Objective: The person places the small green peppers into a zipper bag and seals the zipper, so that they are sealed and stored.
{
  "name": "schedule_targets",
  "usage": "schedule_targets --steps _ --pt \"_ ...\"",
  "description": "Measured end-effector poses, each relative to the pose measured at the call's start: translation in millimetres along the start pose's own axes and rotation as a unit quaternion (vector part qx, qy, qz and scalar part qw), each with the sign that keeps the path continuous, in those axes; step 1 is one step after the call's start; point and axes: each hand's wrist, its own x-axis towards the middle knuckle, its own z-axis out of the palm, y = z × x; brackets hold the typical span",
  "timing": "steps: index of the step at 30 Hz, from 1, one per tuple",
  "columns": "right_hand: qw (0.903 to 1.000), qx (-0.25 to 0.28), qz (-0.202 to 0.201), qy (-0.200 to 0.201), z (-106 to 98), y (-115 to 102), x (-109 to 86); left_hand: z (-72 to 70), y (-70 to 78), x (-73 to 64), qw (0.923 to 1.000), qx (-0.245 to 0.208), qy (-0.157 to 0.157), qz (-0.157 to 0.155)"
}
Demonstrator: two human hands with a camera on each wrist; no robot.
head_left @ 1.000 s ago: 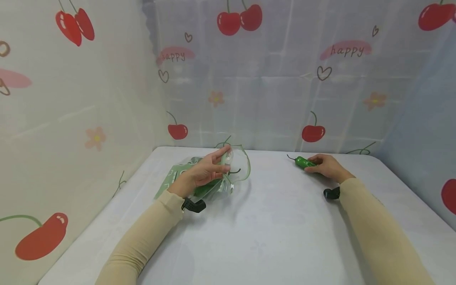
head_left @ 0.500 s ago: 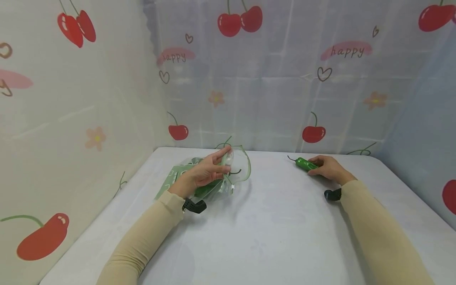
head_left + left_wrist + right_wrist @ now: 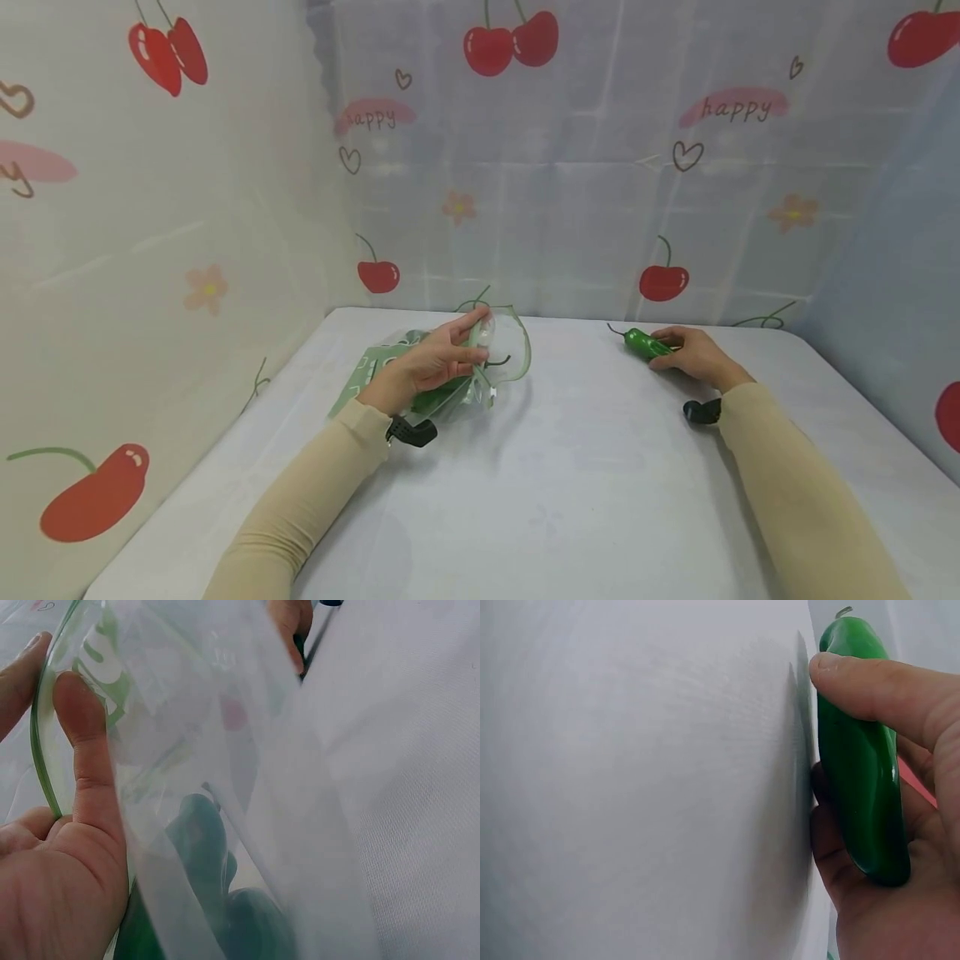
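Observation:
My left hand (image 3: pixel 431 360) holds a clear plastic zip bag (image 3: pixel 315 825) by its green-edged mouth, thumb and fingers on either side of the rim. The bag lies on the table's left half, its mouth spread and facing right. Green peppers (image 3: pixel 199 840) show through the film, and a dark stem (image 3: pixel 498 362) sticks out toward the mouth. On the right, my right hand (image 3: pixel 697 354) grips a green chili pepper (image 3: pixel 862 780) between thumb and curled fingers, its stem pointing left. The pepper is close over the tabletop; the hand partly hides its thick end in the head view.
A white cloth (image 3: pixel 540 492) covers the table. Patterned sheets with cherries and hearts form a back wall (image 3: pixel 555 217), a left wall (image 3: pixel 150 333) and a right wall (image 3: pixel 915 275) around it. Each wrist carries a black camera mount (image 3: pixel 411 431).
The right thumb has shifted back a little along the pepper, baring more of it. The left hand and the bag stay in place, while the head view has drifted slightly.

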Motion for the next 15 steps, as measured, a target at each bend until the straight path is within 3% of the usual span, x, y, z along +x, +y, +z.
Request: schedule_targets --steps 15 --pt "0.9992 0.033 -0.024 0.000 5.4 -12.1 3.2 -1.3 -1.0 1.2 0.9999 -0.011 -0.007 0.001"
